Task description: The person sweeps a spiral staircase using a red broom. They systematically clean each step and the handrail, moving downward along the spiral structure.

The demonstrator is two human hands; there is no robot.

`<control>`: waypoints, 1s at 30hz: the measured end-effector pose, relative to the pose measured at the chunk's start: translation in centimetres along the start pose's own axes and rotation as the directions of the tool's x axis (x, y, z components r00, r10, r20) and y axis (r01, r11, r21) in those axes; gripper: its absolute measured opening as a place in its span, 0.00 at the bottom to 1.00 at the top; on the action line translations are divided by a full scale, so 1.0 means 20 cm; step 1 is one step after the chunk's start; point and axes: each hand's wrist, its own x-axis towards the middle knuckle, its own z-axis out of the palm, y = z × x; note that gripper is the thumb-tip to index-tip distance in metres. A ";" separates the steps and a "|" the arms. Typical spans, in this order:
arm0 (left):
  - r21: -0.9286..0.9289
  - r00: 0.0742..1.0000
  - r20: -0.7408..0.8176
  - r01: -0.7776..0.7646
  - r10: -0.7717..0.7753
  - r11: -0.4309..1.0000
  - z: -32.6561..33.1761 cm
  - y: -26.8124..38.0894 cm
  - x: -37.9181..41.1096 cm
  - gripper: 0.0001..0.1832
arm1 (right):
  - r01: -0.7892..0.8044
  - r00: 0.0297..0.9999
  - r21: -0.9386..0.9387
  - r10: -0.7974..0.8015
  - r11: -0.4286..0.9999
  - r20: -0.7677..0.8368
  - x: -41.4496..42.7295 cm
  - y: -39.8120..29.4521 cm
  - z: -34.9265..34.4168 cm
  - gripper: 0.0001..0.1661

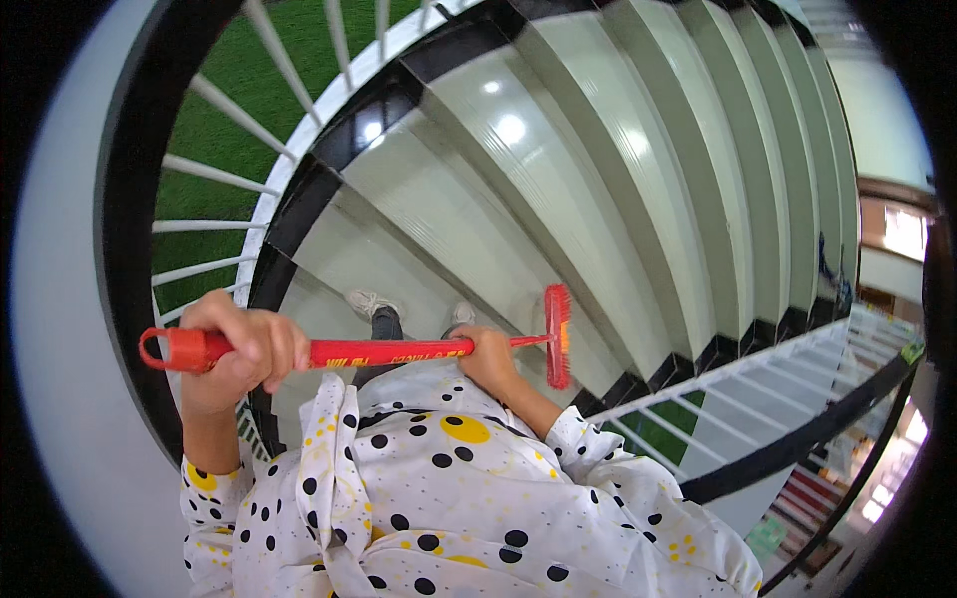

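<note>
A red long-handled broom [396,351] stretches across my front, its handle bearing yellow writing. My left hand [250,347] is wrapped around the handle close to its end, where a red hanging loop [155,349] sticks out. Farther down the handle, my right hand [486,360] grips it. Beyond that hand the brush head [557,336] with red bristles hangs over the pale stair treads; I cannot tell whether the bristles touch a step. My shoes [374,304] stand on one of the light steps below the handle.
Curving glossy stairs [516,134] with black edging fan out ahead and to the right. On the left, a dark handrail [119,187] tops white balusters [217,226], with green turf [217,142] beyond. Another dark handrail [792,441] runs along the right side above white balusters.
</note>
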 end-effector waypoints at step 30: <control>0.324 0.402 0.766 0.434 -0.502 0.841 2.29 -1.58 0.53 0.03 | -0.513 0.427 0.348 0.585 0.785 -0.690 -1.67 2.00 -0.55 0.06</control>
